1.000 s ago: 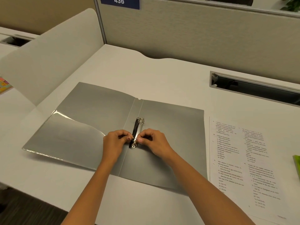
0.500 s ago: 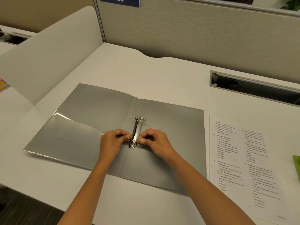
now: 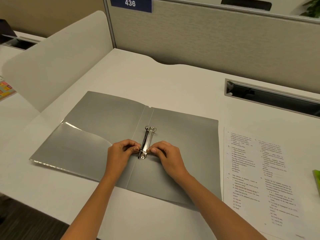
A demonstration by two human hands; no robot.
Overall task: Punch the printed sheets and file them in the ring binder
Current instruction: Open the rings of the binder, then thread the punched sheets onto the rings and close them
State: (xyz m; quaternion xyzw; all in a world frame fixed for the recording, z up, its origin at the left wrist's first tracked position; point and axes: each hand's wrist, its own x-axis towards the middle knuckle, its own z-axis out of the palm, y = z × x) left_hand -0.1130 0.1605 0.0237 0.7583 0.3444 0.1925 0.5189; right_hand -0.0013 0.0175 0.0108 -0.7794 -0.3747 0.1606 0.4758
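A grey ring binder point(image 3: 181, 135) lies open and flat on the white desk point(image 3: 155, 80). Its metal ring mechanism point(image 3: 148, 137) runs along the spine, and the far ring looks parted. My left hand point(image 3: 121, 152) pinches the near ring from the left side. My right hand point(image 3: 168, 154) pinches the same ring from the right. The printed sheets point(image 3: 256, 177) lie to the right of the binder, with punched holes showing along their left edge.
A clear pocket point(image 3: 72, 149) covers the binder's left inner cover. A white side divider point(image 3: 52, 66) stands at the left and a fabric partition point(image 3: 207, 40) at the back. A cable slot point(image 3: 271, 97) is cut into the desk at the right. A green object point(image 3: 317, 181) peeks in at the right edge.
Both hands stay pinched on the near ring of the mechanism. Nothing else has visibly moved.
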